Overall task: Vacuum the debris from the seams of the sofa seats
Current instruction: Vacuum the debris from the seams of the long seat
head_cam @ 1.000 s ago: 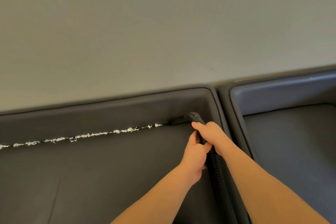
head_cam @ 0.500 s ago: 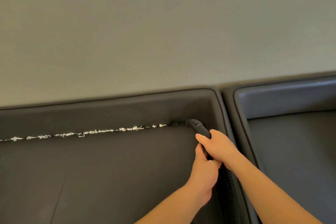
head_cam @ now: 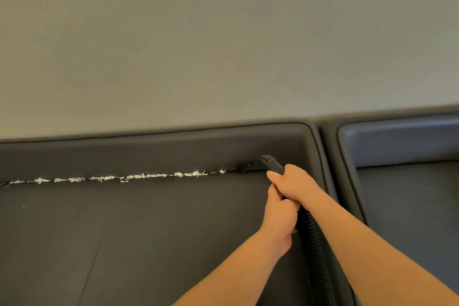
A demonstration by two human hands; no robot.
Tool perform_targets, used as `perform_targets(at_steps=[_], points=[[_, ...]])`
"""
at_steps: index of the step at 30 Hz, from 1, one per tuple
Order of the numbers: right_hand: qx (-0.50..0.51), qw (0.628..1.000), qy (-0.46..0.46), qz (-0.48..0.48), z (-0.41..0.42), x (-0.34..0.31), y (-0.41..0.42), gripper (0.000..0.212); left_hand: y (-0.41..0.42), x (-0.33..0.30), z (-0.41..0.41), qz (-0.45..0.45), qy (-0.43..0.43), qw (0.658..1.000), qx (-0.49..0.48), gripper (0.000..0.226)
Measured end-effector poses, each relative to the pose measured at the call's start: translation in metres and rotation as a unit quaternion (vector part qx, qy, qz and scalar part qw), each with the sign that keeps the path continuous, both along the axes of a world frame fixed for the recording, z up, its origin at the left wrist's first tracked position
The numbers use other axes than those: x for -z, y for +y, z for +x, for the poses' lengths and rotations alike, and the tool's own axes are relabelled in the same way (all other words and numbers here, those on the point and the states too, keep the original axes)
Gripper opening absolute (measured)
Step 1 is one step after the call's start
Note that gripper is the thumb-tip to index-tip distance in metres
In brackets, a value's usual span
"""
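Your right hand (head_cam: 294, 182) curls its fingers round the black vacuum nozzle (head_cam: 269, 163), and your left hand (head_cam: 280, 216) grips the same tube just nearer you, where the ribbed hose (head_cam: 314, 251) begins. The nozzle tip sits in the seam (head_cam: 233, 171) at the far right of the dark seat cushion (head_cam: 149, 231). White debris (head_cam: 139, 176) lines the seam leftward from the tip. No brand or writing is legible anywhere.

Dark grey sofa seat (head_cam: 149, 231), whitish debris (head_cam: 139, 177), seemingly black ribbed hose (head_cam: 314, 243)
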State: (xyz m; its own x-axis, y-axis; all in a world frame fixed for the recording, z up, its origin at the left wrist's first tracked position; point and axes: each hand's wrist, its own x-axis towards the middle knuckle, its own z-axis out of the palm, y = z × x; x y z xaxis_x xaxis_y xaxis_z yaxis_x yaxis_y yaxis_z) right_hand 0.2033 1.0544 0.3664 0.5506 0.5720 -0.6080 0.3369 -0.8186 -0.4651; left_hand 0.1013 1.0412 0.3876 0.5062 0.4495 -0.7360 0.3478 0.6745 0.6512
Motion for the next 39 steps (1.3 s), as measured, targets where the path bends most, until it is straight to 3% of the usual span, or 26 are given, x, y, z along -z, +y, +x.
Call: perform_targets(at_steps=[8,20,30,35,39], points=[[0.005,1.0,-0.011,-0.02,-0.037,0.019,-0.019,0.044,-0.012,0.007,-0.034,-0.031,0.017,0.999,0.02,0.061],[-0.035,0.999,-0.003,0.017,-0.04,-0.034,-0.013,0.037,-0.011,-0.011,-0.045,0.011,-0.041,0.999,-0.006,0.063],[0.101,0.988,0.1,0.058,-0.021,0.007,0.023,0.036,0.031,0.012,-0.023,0.01,0.004,1.0,0.024,0.059],[0.17,0.974,0.135,0.072,-0.022,0.03,0.0,0.039,0.023,0.026,-0.026,0.0,0.017,0.999,0.049,0.06],[0.165,0.972,0.151,0.069,-0.026,0.035,-0.032,0.036,-0.005,0.028,-0.025,0.0,0.036,0.997,0.072,0.066]])
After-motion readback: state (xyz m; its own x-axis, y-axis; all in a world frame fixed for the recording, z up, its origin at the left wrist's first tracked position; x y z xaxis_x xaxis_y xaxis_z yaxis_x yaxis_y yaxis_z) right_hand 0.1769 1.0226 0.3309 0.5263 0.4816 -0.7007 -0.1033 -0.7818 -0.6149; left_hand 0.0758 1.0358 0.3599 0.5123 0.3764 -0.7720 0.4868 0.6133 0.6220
